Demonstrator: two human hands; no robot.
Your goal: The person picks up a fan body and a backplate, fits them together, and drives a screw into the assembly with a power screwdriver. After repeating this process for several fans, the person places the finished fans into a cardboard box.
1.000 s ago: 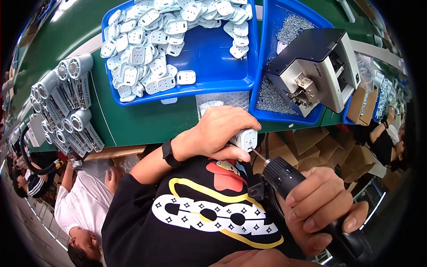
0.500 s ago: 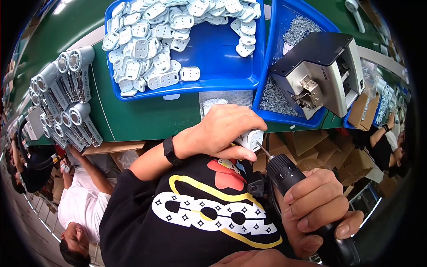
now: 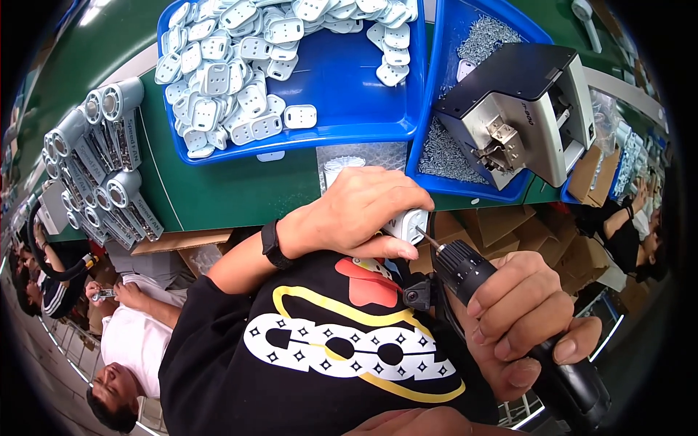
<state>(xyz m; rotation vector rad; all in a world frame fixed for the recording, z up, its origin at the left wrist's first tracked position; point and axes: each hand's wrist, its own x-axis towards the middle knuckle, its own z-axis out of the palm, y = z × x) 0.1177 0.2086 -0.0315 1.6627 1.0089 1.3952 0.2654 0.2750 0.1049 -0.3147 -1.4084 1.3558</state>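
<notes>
My left hand [image 3: 367, 214], with a black band at the wrist, is closed around a white handheld fan [image 3: 411, 225]. Most of the fan is hidden under the fingers; its pale end, with small holes, faces right. My right hand [image 3: 534, 320] grips a black power screwdriver [image 3: 463, 267]. Its thin bit slants up and left to the fan's end, apparently touching it. Beyond my left hand, a clear plastic bag [image 3: 378, 161] lies at the table's near edge, beside a stack of white pieces [image 3: 342, 166].
A blue tray [image 3: 349, 116] holds many white plates [image 3: 251, 98]. Right of it, a blue bin [image 3: 416, 160] contains loose screws [image 3: 443, 156] and a black-and-silver screw feeder [image 3: 502, 109]. White fans [image 3: 123, 190] are stacked at left. Cardboard boxes [image 3: 502, 225] sit below; a co-worker [image 3: 138, 327] is at lower left.
The view has shifted slightly, moving the trays a little left and up. The screwdriver's rear has swung rightward with my right hand, its bit staying at the fan. The co-worker's hands have come together.
</notes>
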